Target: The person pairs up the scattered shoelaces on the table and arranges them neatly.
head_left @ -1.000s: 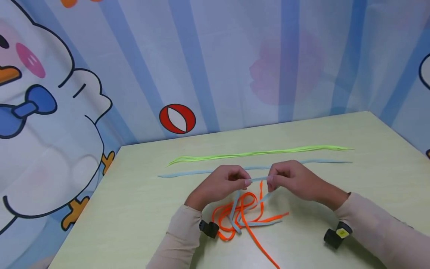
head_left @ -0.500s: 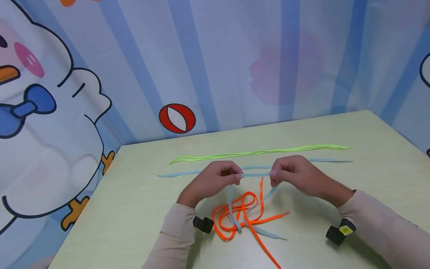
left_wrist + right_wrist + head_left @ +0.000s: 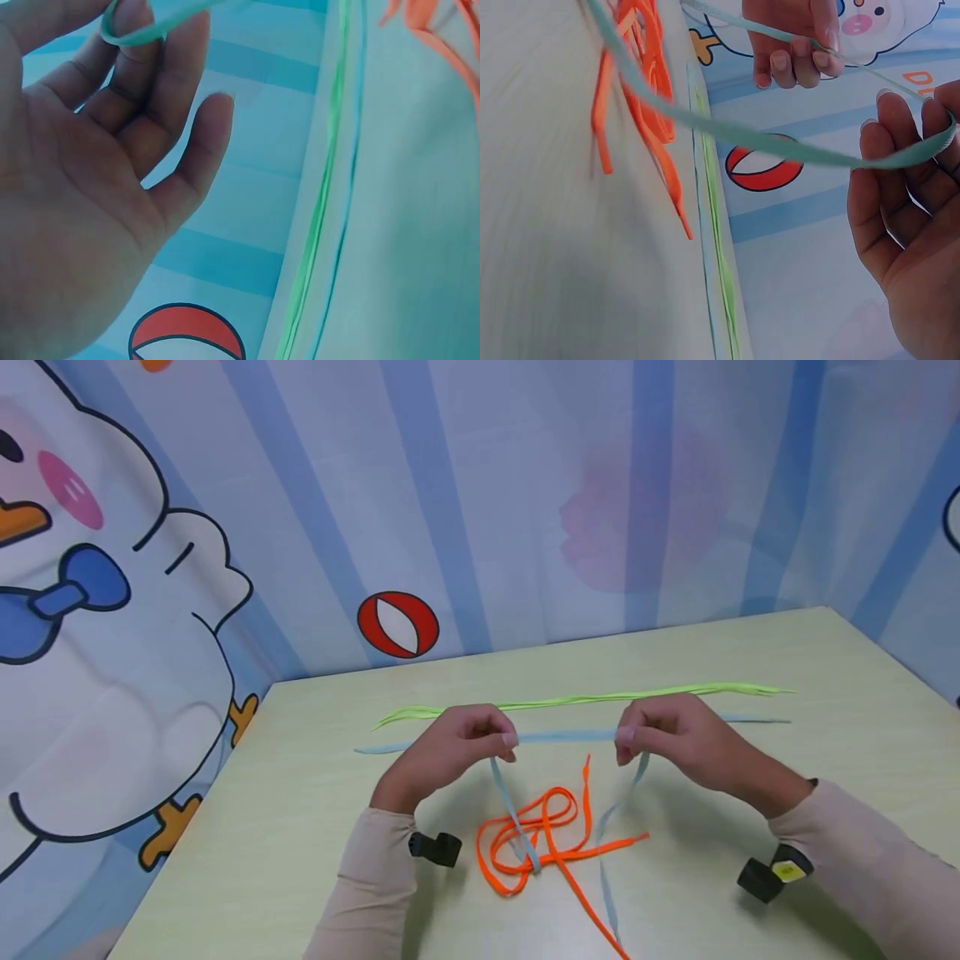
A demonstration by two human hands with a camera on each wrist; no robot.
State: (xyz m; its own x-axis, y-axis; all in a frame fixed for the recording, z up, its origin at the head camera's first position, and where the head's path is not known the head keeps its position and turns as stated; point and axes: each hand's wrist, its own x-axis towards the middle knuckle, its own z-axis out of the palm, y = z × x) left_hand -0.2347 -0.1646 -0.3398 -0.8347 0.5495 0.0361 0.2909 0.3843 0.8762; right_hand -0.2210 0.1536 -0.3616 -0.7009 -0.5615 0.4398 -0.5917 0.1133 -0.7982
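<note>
A light blue shoelace stretches between both raised hands, with its ends hanging toward the table. My left hand pinches it between thumb and fingers. A little to the right, my right hand pinches another part, and the lace loops round its fingers in the right wrist view. Below the hands lies a loosely coiled orange shoelace; one tail of the blue lace falls across it. The left wrist view shows the left palm with the lace at its fingertips.
Behind the hands, a second light blue shoelace lies straight across the table. Further back is a bundle of bright green shoelaces. A printed cartoon curtain hangs along the table's back edge.
The hands have moved apart and slightly up, drawing out a longer stretch of the light blue shoelace. Its loose tail has slid off the orange coil toward the front. The orange shoelace stays put.
</note>
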